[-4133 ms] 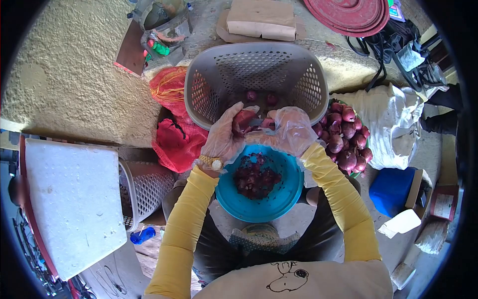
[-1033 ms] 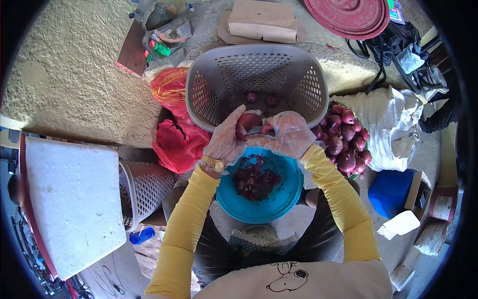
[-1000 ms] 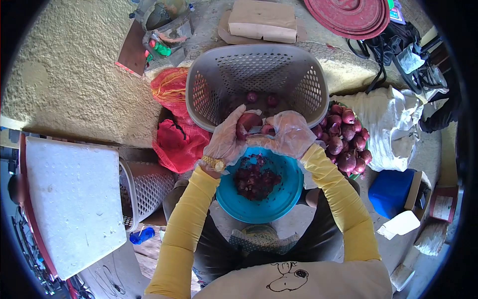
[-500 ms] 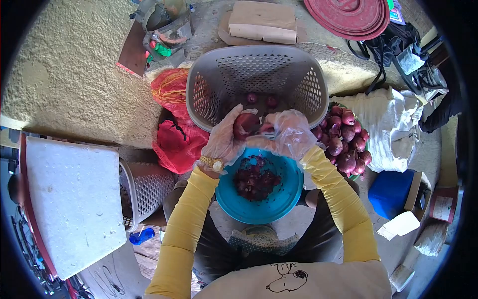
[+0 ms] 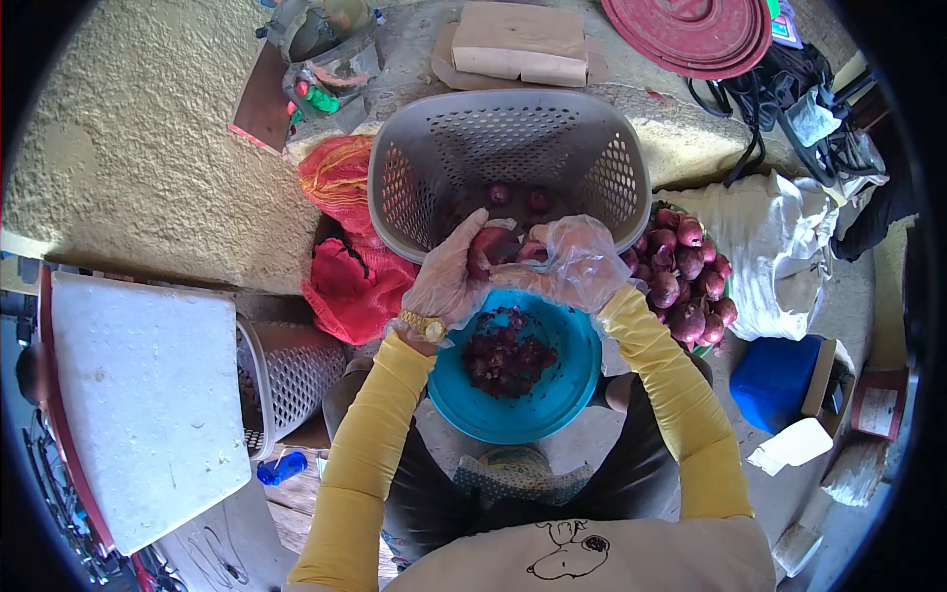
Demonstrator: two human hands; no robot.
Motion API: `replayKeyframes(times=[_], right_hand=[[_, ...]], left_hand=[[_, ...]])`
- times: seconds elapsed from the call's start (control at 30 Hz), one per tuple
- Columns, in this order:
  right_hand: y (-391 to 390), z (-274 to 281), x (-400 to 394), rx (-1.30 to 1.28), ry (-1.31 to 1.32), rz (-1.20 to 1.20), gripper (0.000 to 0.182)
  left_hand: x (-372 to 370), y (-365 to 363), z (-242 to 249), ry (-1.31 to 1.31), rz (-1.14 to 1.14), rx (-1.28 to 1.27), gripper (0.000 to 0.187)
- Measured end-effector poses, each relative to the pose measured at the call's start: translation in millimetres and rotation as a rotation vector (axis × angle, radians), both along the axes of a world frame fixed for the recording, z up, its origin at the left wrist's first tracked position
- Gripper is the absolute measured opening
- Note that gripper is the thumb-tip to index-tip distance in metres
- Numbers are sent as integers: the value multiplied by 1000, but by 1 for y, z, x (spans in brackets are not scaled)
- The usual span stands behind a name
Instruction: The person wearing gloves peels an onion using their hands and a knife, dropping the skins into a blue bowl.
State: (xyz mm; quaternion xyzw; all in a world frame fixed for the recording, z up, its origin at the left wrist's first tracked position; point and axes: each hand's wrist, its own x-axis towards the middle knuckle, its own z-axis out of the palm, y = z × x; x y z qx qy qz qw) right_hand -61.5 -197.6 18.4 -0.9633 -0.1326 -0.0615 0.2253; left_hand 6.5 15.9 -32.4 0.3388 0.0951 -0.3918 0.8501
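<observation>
A red onion rests in my left hand, the fingers closed round it above the near rim of the grey basket. My right hand is closed beside the onion, with a reddish-purple piece at its fingertips; what else it grips is hidden. Both hands wear clear plastic gloves. Under them a blue basin holds a heap of dark onion skins. Inside the perforated grey basket lie two loose onions, one of them a small onion.
Right of the basket, red onions are piled beside a white sack. To the left lie a red mesh bag, a second basket and a white foam lid. A blue container stands at right.
The right hand has turned slightly, and a reddish piece now shows at its fingertips where a shiny bit showed before. The left hand with the onion has barely moved.
</observation>
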Motion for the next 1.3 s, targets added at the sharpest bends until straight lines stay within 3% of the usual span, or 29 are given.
replayKeyframes(times=[0.27,0.33,0.47,0.57,0.63,0.67,0.73,0.77,0.87,0.93,1.07,1.13,1.3], right_hand=[[4,2,1,15,84,-28,60],[4,2,0,21,83,-29,59],[4,1,1,23,78,-1,58],[3,-9,2,-28,66,7,55],[3,-15,3,1,-27,43,64],[2,-15,2,2,-26,43,64],[4,-5,2,-10,41,72,60],[4,-7,2,-10,41,70,60],[8,-9,3,-42,32,66,60],[11,-2,2,-99,120,108,51],[12,-9,0,37,110,175,52],[11,-5,0,-124,100,162,57],[6,7,-1,-45,50,-36,68]], left_hand=[[3,1,1,50,3,74,42],[3,2,1,33,-37,-65,42],[2,1,2,46,-7,-21,42],[3,2,-8,-4,-16,8,43],[4,2,-9,-275,-52,157,43],[3,3,-9,-273,-52,158,43],[4,-1,-4,37,21,-27,42],[4,-3,-9,36,20,-28,42],[7,-6,-53,-287,78,146,44],[7,-8,-67,-499,114,263,45],[9,-2,-76,-574,114,329,46],[9,-1,-73,-625,114,372,47],[2,-1,-28,-239,71,108,45]])
